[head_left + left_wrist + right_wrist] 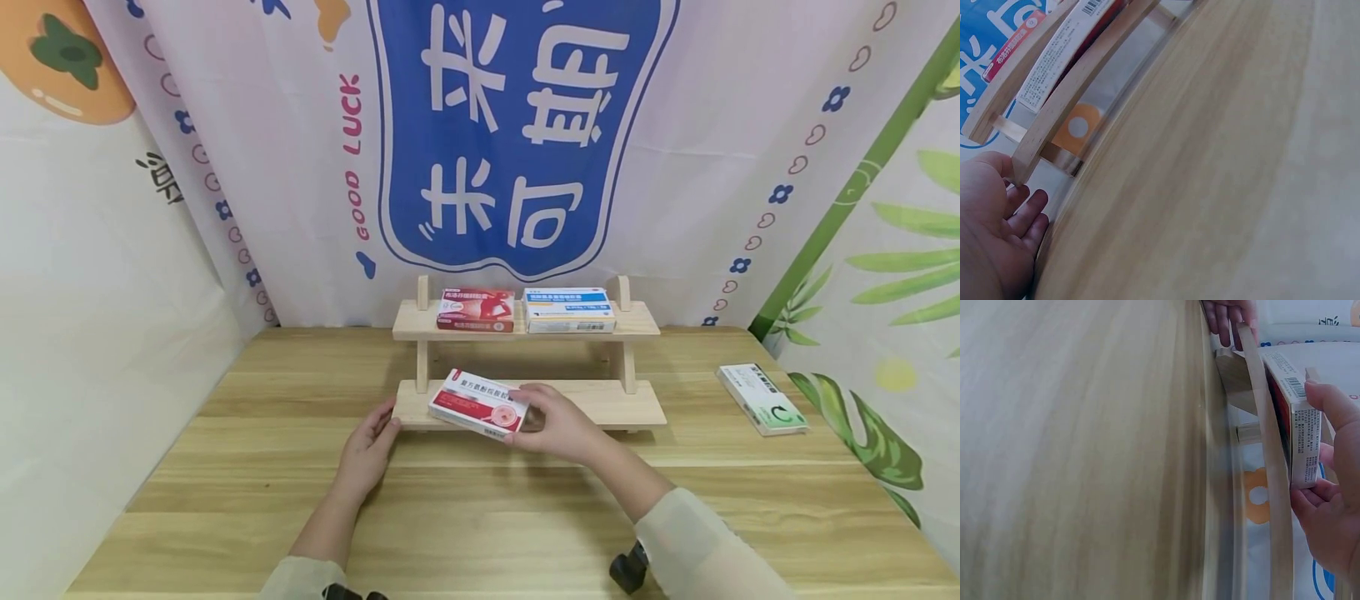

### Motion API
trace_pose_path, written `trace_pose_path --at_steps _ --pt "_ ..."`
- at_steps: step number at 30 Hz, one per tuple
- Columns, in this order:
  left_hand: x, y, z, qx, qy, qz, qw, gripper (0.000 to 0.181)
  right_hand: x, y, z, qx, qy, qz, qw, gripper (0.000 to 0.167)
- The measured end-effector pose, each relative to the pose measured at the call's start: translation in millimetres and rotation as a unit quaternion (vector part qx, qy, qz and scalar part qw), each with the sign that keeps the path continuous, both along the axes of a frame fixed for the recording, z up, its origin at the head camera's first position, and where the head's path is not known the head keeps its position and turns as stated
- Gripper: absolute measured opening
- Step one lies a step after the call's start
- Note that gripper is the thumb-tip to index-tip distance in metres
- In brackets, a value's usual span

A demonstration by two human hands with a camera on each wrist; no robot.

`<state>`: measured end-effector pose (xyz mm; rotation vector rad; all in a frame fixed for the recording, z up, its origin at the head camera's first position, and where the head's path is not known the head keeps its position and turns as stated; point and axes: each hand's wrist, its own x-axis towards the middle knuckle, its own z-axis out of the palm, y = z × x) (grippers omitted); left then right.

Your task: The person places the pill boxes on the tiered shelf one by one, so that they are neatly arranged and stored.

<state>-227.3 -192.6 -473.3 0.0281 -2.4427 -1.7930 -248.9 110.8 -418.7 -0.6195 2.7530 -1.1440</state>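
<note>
A white and red medicine box lies tilted at the left part of the lower shelf board. My right hand pinches its right end between thumb and fingers; the right wrist view shows the grip on the box's end. With my left hand I hold the left end of that same board, thumb at the front corner; in the left wrist view the left hand touches the board's end, its other fingers loosely bent.
On the upper shelf stand a red box and, to its right, a white and blue box. A white and green box lies at the right of the wooden table. A printed curtain hangs behind.
</note>
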Motion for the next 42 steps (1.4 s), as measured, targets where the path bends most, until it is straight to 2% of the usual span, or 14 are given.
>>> trace_pose_path --at_steps 6,8,13,17,25,32,42 --pt "-0.2 -0.2 1.0 -0.004 -0.003 0.001 1.0 0.044 -1.0 0.4 -1.9 0.018 0.002 0.004 0.9998 0.073" --pt "-1.8 -1.3 -2.9 -0.003 -0.001 0.002 1.0 0.044 -2.3 0.8 -3.3 0.02 0.002 -0.002 0.9998 0.073" --pt "-1.3 -1.0 -2.4 -0.001 -0.002 0.004 1.0 0.044 -4.7 2.3 -6.8 0.016 0.019 -0.034 0.9991 0.073" --pt "-0.8 -0.4 -1.7 0.005 0.003 0.001 1.0 0.044 -4.9 2.8 -7.0 0.007 0.03 -0.039 0.9988 0.065" --pt "-0.1 -0.9 -1.7 -0.004 -0.001 0.006 1.0 0.044 -4.4 -0.1 -6.6 -0.011 0.02 -0.043 0.9988 0.058" --pt "-1.3 -0.3 -3.0 -0.013 0.013 0.009 0.9998 0.044 -6.0 -2.6 -8.7 -0.008 0.018 -0.048 0.9986 0.059" --pt "-1.2 -0.8 -1.1 -0.002 -0.002 0.001 1.0 0.044 -5.8 -0.3 -6.9 -0.013 0.004 -0.056 0.9983 0.062"
